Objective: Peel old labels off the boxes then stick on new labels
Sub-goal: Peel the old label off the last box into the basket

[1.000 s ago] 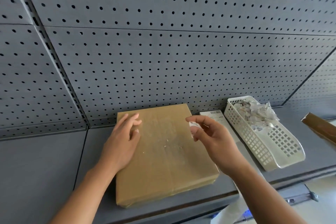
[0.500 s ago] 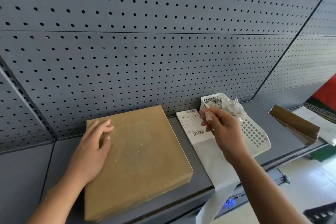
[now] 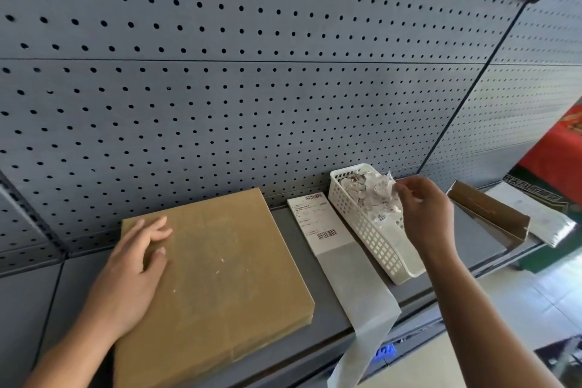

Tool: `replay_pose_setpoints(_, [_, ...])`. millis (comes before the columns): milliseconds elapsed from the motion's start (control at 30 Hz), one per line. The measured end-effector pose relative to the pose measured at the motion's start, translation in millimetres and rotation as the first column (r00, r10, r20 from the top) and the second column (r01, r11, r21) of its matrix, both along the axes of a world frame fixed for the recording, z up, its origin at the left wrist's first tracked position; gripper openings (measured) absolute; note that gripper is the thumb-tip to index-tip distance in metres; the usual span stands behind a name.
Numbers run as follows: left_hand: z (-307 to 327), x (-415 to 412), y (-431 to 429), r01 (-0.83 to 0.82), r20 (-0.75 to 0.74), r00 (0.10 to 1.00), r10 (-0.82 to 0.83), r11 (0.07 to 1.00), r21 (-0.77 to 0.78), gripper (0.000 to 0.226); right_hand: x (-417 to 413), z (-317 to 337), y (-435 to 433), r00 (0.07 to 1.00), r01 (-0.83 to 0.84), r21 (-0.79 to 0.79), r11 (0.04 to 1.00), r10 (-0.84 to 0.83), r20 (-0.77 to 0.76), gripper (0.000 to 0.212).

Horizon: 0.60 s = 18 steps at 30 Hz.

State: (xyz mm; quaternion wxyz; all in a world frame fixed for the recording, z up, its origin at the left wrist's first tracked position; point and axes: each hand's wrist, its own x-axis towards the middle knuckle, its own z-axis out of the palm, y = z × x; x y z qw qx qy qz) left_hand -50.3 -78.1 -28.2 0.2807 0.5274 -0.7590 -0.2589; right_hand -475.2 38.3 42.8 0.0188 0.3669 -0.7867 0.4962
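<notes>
My left hand (image 3: 132, 271) lies flat and open on the brown cardboard box (image 3: 214, 280), holding nothing. My right hand (image 3: 425, 211) hangs over the white plastic basket (image 3: 371, 236) of peeled label scraps (image 3: 374, 195) — fingers curled; whether they pinch a scrap, I cannot tell. The new barcode label (image 3: 318, 220) lies on its backing strip (image 3: 362, 293) between box and basket, on the grey shelf (image 3: 478, 239).

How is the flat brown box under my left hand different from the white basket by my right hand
The brown box is a closed, solid cardboard slab; the white basket is open-topped plastic with perforated walls. The box's top is bare apart from faint residue, while the basket holds crumpled label scraps. The left hand rests flat on the box; the right hand is over the basket at the scraps. Both sit on the grey shelf.
</notes>
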Motion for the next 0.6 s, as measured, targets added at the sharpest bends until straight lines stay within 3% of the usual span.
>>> replay_pose_setpoints(233, [3.5,-1.9,1.7,0.001,-0.005,1.0,-0.001,1.0,-0.007,0.028,-28.8,-14.1,-18.4,0.993,0.033,0.162,0.986,-0.014,-0.116,0.008])
replay_pose_setpoints(600, [8.1,-4.3,4.1,-0.012,-0.005,1.0,0.012,1.0,0.001,0.029,-39.2,-23.4,-20.8,0.994,0.03,0.241,0.97,-0.003,-0.109,0.009])
